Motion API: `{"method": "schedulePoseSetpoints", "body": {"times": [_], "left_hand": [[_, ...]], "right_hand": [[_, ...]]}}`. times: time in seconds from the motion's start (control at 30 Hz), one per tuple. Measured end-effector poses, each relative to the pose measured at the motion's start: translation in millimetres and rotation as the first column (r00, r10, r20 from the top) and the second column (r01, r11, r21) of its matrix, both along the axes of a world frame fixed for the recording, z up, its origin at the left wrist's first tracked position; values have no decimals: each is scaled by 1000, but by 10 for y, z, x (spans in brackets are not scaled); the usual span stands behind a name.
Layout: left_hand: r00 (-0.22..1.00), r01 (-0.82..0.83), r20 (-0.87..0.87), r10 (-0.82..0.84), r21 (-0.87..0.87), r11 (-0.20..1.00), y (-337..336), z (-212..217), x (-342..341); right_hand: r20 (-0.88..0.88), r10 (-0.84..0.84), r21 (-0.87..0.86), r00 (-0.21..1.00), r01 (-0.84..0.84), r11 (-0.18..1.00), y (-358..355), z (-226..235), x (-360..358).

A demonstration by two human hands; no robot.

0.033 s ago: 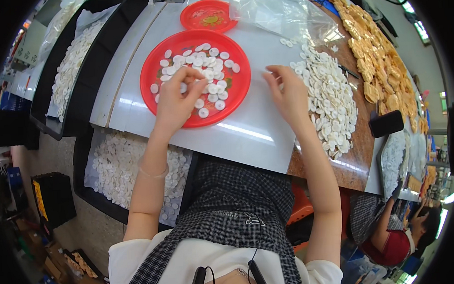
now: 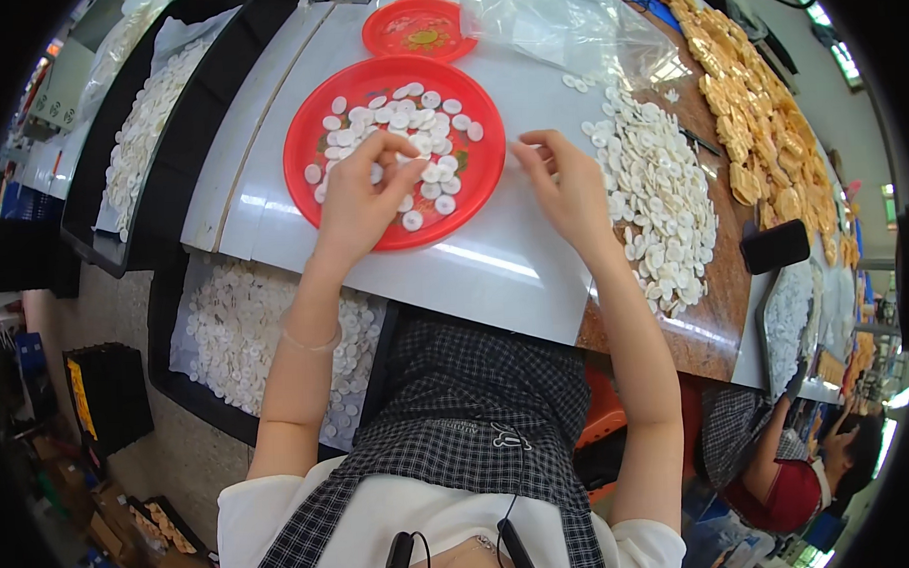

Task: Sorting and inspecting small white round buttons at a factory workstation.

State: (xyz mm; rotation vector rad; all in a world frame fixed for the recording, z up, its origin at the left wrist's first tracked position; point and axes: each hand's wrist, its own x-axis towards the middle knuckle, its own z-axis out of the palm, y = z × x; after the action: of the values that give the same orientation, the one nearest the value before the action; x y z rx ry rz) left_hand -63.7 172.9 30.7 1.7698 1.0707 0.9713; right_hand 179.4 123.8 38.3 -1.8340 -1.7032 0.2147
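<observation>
On the white worktop point(image 2: 494, 273), a large red plate point(image 2: 309, 139) scattered with small white discs point(image 2: 409, 115) is seen, unmoved since the earlier picture. Over it, the left hand point(image 2: 357, 202) is curled, fingertips pinched among the discs; whether one is gripped cannot be told. Beside the plate, the right hand point(image 2: 571, 185) is held loosely open, empty, near a heap of white discs point(image 2: 662, 197). Both poses are unchanged, so sorting seems ongoing.
</observation>
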Motion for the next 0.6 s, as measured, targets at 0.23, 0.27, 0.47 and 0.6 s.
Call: {"method": "schedulePoseSetpoints", "body": {"times": [0.23,0.27,0.47,0.6], "left_hand": [[895,-412,311,321,299,861,-86,-42,-139],[892,-418,311,327,298,858,-105,-110,-248],[932,-262,-203,301,200,944,-634,-172,-282],[936,-100,-284,208,352,931,-776,-232,76]], "right_hand": [[-467,-100,-369,879,-91,925,255,-87,-86],[-512,-114,-289,852,-46,956,245,-147,-30],[-613,-82,65,786,154,986,147,-30,529],[-388,-100,171,916,178,969,62,454,603]]}}
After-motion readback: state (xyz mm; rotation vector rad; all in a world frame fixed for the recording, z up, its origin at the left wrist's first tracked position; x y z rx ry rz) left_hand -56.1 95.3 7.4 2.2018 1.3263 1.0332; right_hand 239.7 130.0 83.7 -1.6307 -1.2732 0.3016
